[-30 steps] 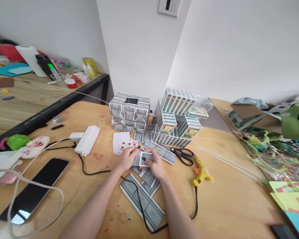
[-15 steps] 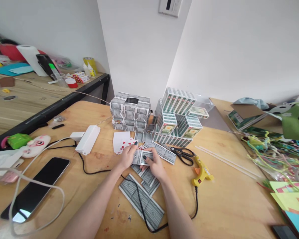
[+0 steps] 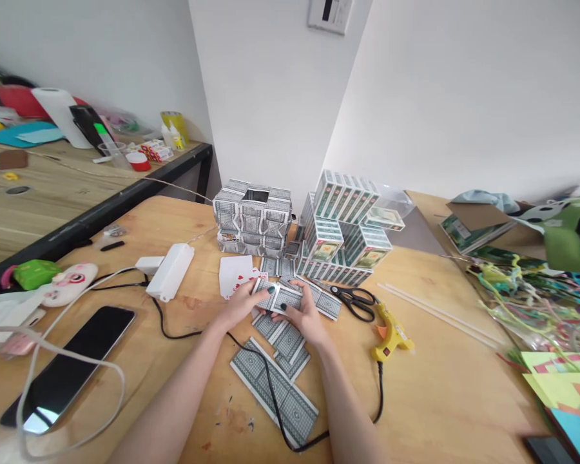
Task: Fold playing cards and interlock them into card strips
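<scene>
Both hands meet over the middle of the wooden table, holding a piece made of grey patterned playing cards [image 3: 286,298]. My left hand [image 3: 241,303] pinches its left end, thumb on top. My right hand [image 3: 305,314] grips the right part, thumb on the face and fingers along the far edge. Underneath and nearer lie more joined card strips [image 3: 290,403], a black cable crossing them. Face-up white cards [image 3: 234,269] lie just beyond my left hand. Behind them stands a block built of cards [image 3: 252,219]; to its right rises a stack of green-and-white card boxes [image 3: 326,241].
Black scissors [image 3: 357,301] and a yellow glue gun [image 3: 391,335] lie right of my right hand. Two thin white sticks [image 3: 435,314] are farther right. A white power block [image 3: 173,272], a dark phone [image 3: 72,364] and looped cables occupy the left. Craft scraps cover the right edge.
The held card piece has tilted, its left end raised. My left hand has shifted slightly left, its thumb now across the cards; my right hand has moved slightly right.
</scene>
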The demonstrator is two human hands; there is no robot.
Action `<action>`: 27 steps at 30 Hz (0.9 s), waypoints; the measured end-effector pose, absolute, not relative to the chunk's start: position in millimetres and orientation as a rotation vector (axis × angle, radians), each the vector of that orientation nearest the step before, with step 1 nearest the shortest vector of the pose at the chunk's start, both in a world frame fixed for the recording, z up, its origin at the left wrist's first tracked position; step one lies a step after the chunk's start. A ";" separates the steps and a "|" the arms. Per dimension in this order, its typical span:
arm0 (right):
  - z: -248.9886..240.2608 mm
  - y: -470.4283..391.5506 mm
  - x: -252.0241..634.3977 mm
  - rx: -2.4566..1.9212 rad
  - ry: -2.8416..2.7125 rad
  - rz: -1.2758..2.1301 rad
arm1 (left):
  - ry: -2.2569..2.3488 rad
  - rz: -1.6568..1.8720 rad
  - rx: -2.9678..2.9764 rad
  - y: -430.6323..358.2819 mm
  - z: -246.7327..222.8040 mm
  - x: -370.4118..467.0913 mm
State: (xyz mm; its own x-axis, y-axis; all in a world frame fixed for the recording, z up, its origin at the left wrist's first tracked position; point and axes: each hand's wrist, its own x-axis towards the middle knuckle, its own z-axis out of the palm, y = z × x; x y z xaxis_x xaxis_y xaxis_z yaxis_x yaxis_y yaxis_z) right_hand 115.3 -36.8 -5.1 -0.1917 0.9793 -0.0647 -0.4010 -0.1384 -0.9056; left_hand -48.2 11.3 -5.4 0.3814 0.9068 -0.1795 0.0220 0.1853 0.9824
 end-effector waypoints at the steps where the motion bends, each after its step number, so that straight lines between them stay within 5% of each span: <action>1: -7.8 -35.5 115.1 -0.917 -0.950 1.556 | 1.012 0.768 1.249 11.0 -6.0 -47.1; 27: -16.9 -27.3 118.5 -1.090 -0.762 1.146 | 1.163 1.087 1.119 16.4 -14.3 -46.6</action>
